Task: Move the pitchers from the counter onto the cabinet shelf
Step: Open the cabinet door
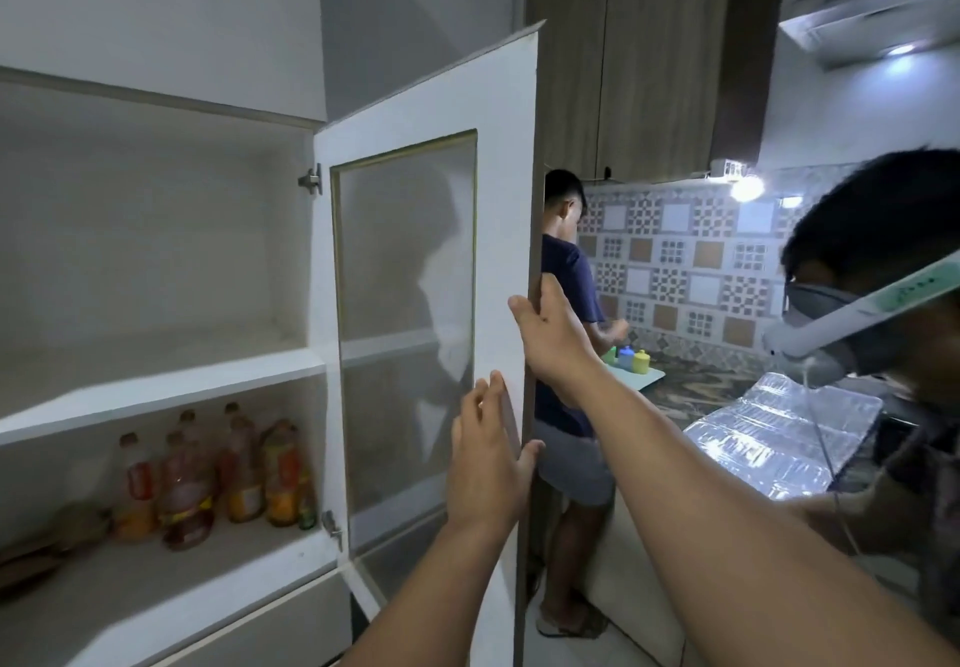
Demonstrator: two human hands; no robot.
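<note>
the coloured plastic pitchers (628,357) sit unshelved on the counter (691,386); the grip of the right hand (550,339) wraps the white cabinet door (498,173) edge, left hand (488,458) flat, holding nothing.

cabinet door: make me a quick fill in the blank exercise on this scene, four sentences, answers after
The cabinet door stands ____.
The left hand and the right hand both touch the ____.
The bottles stand on the ____ shelf.
The pitchers sit far off on the ____.
Missing words: open; door; lower; counter.
</note>
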